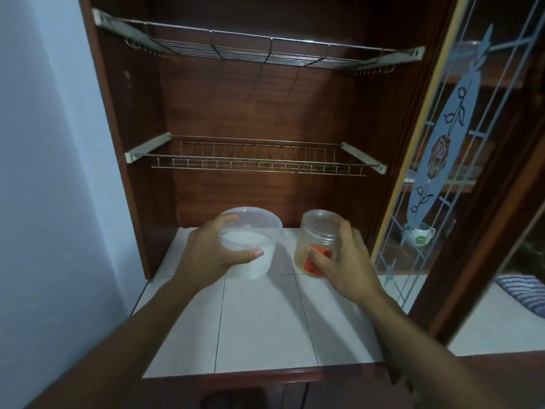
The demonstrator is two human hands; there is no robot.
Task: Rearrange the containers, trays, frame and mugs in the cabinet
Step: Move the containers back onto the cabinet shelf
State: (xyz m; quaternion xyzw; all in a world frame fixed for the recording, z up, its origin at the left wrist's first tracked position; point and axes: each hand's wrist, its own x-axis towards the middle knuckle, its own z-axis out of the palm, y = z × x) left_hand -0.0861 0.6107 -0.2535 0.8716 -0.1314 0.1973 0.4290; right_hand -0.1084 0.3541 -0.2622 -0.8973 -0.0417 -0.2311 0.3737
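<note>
A round translucent tub (259,240) with a clear lid and white contents stands on the white tiled counter (265,326) inside the cabinet. My left hand (211,252) wraps around its left side, thumb across the front. To its right stands a clear plastic jar (317,231) with an orange label and yellowish contents. My right hand (342,258) grips the jar from the right, fingers over the label. A white mug (420,233) with a green mark shows through the glass door on the right.
Two bare wire racks hang above: a lower one (256,165) and an upper one (265,51). An open glass door (448,160) with a frosted rose pattern stands at the right. A striped cloth (523,292) lies far right. A blue wall is at the left.
</note>
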